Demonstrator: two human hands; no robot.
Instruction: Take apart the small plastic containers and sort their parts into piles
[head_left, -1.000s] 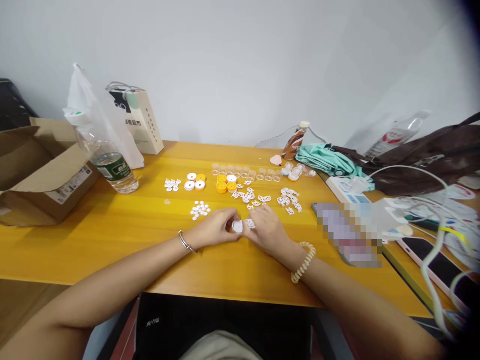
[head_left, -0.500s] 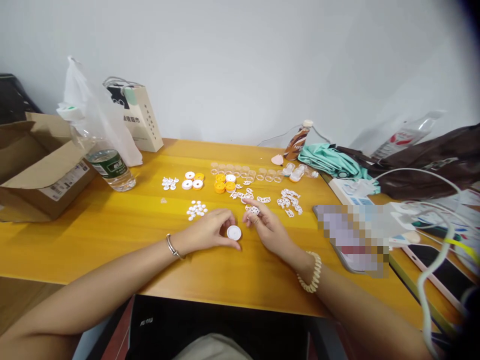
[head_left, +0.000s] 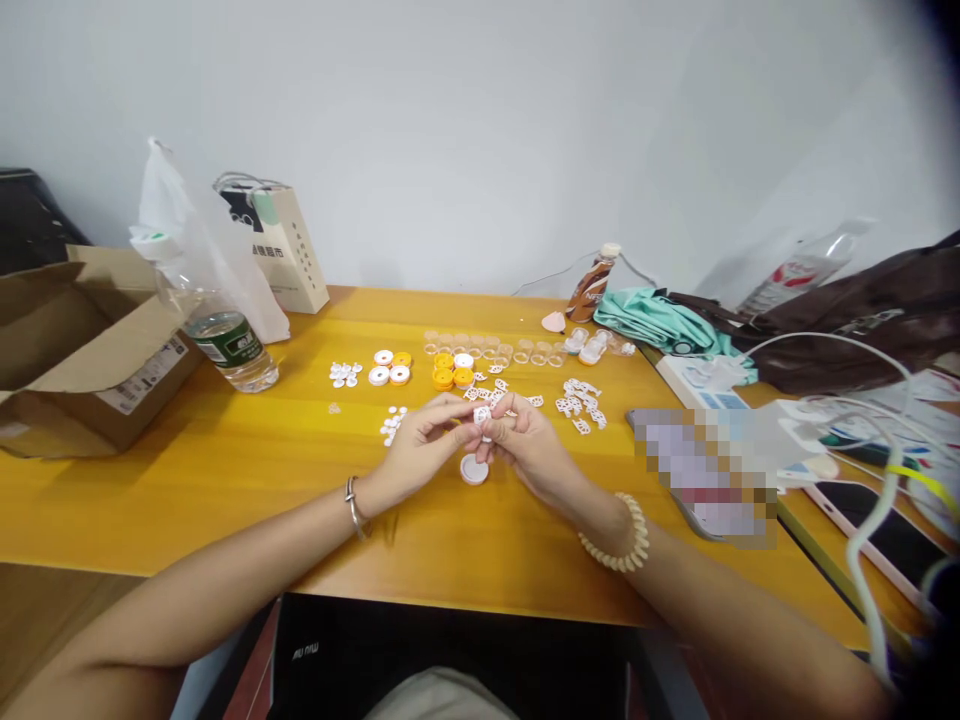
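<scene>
Between the fingertips of both hands is a small white openwork plastic piece (head_left: pixel 482 414), partly covered by the fingers. My left hand (head_left: pixel 429 437) pinches it from the left. From the right, my right hand (head_left: pixel 531 440) grips the same piece, thumb and fingers closed. Just below the fingers, a round white cap-like disc (head_left: pixel 474 470) lies on the table, touched by neither hand. Behind the hands are loose white openwork pieces (head_left: pixel 487 392), with more in a pile (head_left: pixel 579 402) to the right. Small white round parts (head_left: pixel 391 428) lie left of my left hand, partly hidden by it.
Orange and white round parts (head_left: pixel 454 370) stand behind the hands, and clear plastic cups (head_left: pixel 487 347) line up farther back. A water bottle (head_left: pixel 232 345) and cardboard box (head_left: pixel 97 360) are left. A phone (head_left: pixel 697 480) and cables lie right; a brown bottle (head_left: pixel 592 285) stands behind.
My left hand has left the white disc, which now lies on the table. Both hands have come together on the white openwork piece that was in my right fingers. The view has shifted slightly.
</scene>
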